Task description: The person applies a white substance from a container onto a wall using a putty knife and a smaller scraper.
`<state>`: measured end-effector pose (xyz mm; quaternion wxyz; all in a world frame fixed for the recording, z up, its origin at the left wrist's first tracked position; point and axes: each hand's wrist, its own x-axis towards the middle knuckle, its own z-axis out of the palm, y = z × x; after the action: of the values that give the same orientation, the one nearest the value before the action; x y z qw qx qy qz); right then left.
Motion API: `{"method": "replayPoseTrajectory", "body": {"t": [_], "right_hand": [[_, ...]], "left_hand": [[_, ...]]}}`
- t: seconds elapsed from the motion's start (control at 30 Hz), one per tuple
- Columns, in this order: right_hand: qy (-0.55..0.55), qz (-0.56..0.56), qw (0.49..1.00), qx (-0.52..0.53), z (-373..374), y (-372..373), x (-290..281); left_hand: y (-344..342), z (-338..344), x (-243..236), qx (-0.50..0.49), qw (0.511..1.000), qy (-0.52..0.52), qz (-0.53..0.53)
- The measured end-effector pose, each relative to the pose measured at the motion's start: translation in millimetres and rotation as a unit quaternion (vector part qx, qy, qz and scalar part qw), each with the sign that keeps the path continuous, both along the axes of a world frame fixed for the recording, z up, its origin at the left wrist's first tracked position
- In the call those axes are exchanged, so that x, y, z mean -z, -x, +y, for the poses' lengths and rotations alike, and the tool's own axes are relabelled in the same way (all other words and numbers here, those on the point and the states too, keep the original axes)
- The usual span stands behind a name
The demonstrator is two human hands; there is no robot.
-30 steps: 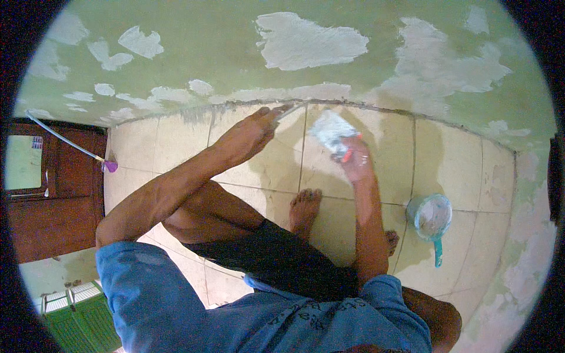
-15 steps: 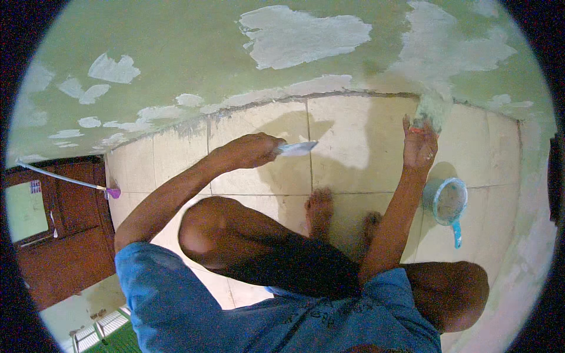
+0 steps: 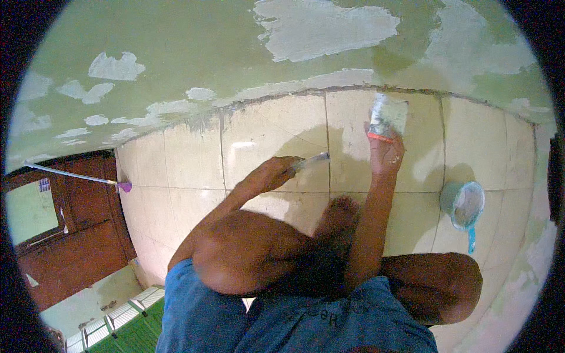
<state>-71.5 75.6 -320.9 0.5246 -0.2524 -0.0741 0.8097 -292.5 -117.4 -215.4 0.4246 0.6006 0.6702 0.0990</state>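
Nearest is the person's blue shirt, with dark lettering across the front. Just beyond it, the left knee and the right knee are bent up on either side, and a bare foot rests between them on the cream tiled floor.

The left hand is held out past the left knee, its grip closed around a narrow flat tool that points to the right, seen almost edge-on. The right hand reaches farther forward; its grip is wrapped around a broad scraper with an orange-red edge by the fingers. Pale paste coats the scraper's blade, which points away toward the foot of the wall; whether its tip touches anything, I cannot tell.

To the right of the right forearm, well apart from both tools, a light-blue dipper stands on the tiles, pale paste inside and its handle pointing back toward the person.

Beyond, the green wall carries ragged whitish patches. Off to the left are a brown door, a pale stick with a purple end and a green slatted thing.
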Motion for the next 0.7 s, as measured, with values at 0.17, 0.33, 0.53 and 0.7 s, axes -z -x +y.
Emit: {"method": "replayPoseTrajectory", "body": {"t": [0.17, 0.33, 0.53, 0.7], "right_hand": [[0.026, 0.253, 0.963, -0.093, -14.2, 27.0, -12.2], [0.074, 0.242, 0.965, -0.075, -36.6, 86.5, -15.0], [0.115, 0.312, 0.940, -0.081, -64.6, 107.5, -36.9], [0.061, 0.352, 0.928, -0.102, -49.7, 115.5, -22.3]], "left_hand": [[26.0, -2.8, -63.7, 0.031, 0.995, 0.023, 0.092], [49.6, 9.4, -166.9, 0.032, 0.987, 0.018, 0.155], [32.9, 22.0, -229.8, 0.066, 0.974, 0.065, 0.207], [12.2, 33.5, -234.4, 0.109, 0.971, -0.009, 0.213]]}}
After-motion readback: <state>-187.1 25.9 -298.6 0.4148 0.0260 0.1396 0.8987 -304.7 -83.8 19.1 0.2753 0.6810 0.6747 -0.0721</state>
